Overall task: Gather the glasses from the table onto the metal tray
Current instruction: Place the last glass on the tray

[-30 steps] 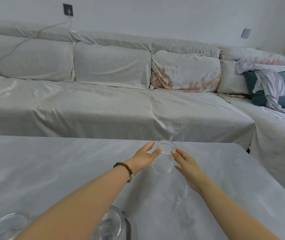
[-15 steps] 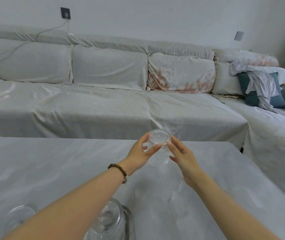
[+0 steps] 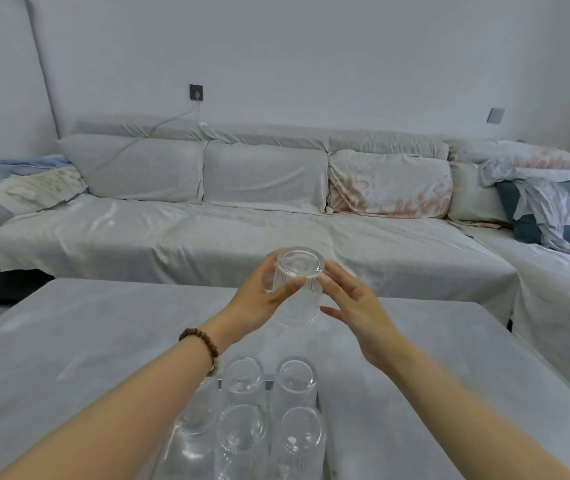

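A clear ribbed glass (image 3: 298, 285) is held upside down in the air above the grey desk (image 3: 79, 348), its thick base turned up toward the camera. The left hand (image 3: 263, 299) wraps it from the left, thumb across the near side and fingers behind, so this hand has the glass in its grip. The right hand (image 3: 356, 306) is at the glass's right side with fingers spread; its upper fingertips touch the ribbed wall, the lower fingers stand apart from it, so it is open and only steadying. A brown bead bracelet (image 3: 202, 344) sits on the left wrist.

Nearer the camera, between the two forearms, other glasses (image 3: 269, 410) stand upside down in close rows on the tray (image 3: 269, 385), of which only a small metal strip shows between them. The left forearm crosses in front of the leftmost ones. Behind the desk runs a long sofa (image 3: 207, 209) under pale covers.
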`<control>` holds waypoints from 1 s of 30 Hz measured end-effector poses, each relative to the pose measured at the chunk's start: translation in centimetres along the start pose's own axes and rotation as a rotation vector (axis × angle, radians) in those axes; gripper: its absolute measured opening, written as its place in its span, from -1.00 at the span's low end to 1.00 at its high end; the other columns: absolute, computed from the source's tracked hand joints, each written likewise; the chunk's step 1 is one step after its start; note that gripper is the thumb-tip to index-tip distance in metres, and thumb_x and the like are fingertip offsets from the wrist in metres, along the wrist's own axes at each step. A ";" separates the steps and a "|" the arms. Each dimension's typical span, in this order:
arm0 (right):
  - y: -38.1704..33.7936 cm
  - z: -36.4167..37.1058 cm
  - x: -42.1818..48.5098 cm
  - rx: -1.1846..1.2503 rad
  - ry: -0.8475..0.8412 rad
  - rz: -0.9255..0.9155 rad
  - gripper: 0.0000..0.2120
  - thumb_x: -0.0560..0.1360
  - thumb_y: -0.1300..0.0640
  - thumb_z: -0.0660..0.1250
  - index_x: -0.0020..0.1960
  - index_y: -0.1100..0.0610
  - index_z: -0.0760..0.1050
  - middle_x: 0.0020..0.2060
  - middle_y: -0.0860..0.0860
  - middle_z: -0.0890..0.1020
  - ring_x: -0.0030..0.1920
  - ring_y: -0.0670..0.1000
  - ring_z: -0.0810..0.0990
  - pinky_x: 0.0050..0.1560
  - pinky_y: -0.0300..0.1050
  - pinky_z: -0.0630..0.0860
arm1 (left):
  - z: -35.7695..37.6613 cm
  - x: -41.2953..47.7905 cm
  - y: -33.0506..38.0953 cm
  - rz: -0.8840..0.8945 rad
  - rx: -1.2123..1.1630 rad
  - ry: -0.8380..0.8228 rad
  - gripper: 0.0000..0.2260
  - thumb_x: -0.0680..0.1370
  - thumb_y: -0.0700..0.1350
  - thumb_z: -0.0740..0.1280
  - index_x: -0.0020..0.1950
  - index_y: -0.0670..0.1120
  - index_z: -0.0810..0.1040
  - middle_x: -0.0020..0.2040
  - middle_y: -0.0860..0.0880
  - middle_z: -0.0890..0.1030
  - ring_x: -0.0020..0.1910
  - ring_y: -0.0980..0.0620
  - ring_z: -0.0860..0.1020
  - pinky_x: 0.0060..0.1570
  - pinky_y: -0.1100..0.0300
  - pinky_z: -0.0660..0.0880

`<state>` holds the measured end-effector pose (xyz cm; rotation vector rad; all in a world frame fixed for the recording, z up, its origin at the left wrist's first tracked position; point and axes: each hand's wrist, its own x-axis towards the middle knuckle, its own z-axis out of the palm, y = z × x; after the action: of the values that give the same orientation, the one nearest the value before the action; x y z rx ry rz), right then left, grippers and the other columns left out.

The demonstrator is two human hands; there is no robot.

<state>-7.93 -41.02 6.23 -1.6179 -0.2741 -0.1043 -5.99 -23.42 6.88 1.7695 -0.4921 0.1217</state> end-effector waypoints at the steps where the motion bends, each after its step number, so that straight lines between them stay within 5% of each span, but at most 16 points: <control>1: -0.2 1.1 -0.6 0.004 -0.018 0.003 -0.60 0.48 -0.07 0.33 0.31 -0.17 0.44 0.21 -0.18 0.58 0.18 -0.19 0.56 0.13 -0.12 0.55 | -0.9 -1.2 0.1 -0.002 0.002 0.012 -0.58 0.36 0.21 0.36 0.20 0.29 0.41 0.13 0.33 0.56 0.12 0.32 0.51 -0.05 0.48 0.42; 7: 0.3 7.3 -4.2 -0.009 -0.138 0.017 -0.67 0.49 -0.05 0.33 0.23 -0.27 0.48 0.15 -0.24 0.60 0.13 -0.25 0.57 0.03 -0.23 0.58 | -5.5 -8.1 -0.8 -0.050 0.047 0.088 -0.57 0.46 -0.01 0.40 0.31 0.03 0.40 0.26 0.09 0.51 0.22 0.09 0.49 0.05 0.37 0.44; 16: 3.1 13.1 -7.8 -0.130 -0.325 0.100 -0.74 0.49 -0.06 0.33 0.10 -0.39 0.47 0.09 -0.30 0.60 0.10 -0.30 0.57 0.01 -0.38 0.55 | -8.9 -16.6 -4.6 -0.194 0.025 0.165 -0.46 0.33 0.14 0.42 0.29 0.10 0.42 0.27 0.08 0.50 0.22 0.00 0.51 0.17 0.12 0.49; 22: 4.9 13.0 -8.7 -0.276 -0.288 0.064 -0.70 0.53 0.04 0.30 0.26 -0.07 0.48 0.22 -0.11 0.58 0.21 -0.19 0.54 0.25 -0.26 0.45 | -8.0 -19.0 -7.6 -0.249 -0.013 0.193 -0.45 0.33 0.11 0.45 0.28 0.07 0.41 0.25 0.09 0.49 0.22 0.00 0.50 0.08 0.26 0.48; 26: 5.8 12.2 -9.5 -0.373 -0.296 0.049 -0.68 0.53 0.03 0.29 0.28 -0.06 0.47 0.21 -0.19 0.55 0.26 -0.21 0.47 0.13 -0.48 0.42 | -7.4 -19.5 -9.5 -0.275 -0.035 0.203 -0.48 0.38 0.01 0.48 0.30 0.06 0.40 0.28 0.05 0.48 0.26 -0.02 0.49 0.14 0.22 0.47; 30: 6.8 11.8 -9.9 -0.431 -0.310 0.043 -0.65 0.51 0.07 0.33 0.29 -0.04 0.46 0.25 -0.13 0.54 0.26 -0.17 0.48 0.30 -0.21 0.43 | -6.8 -19.7 -10.9 -0.286 -0.005 0.189 -0.43 0.31 0.11 0.49 0.28 0.12 0.40 0.28 0.07 0.48 0.26 -0.03 0.48 0.23 0.05 0.48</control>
<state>-17.08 -30.75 -3.45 -2.0692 -0.4792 0.1308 -18.31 -9.90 -7.88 1.7837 -0.1007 0.0848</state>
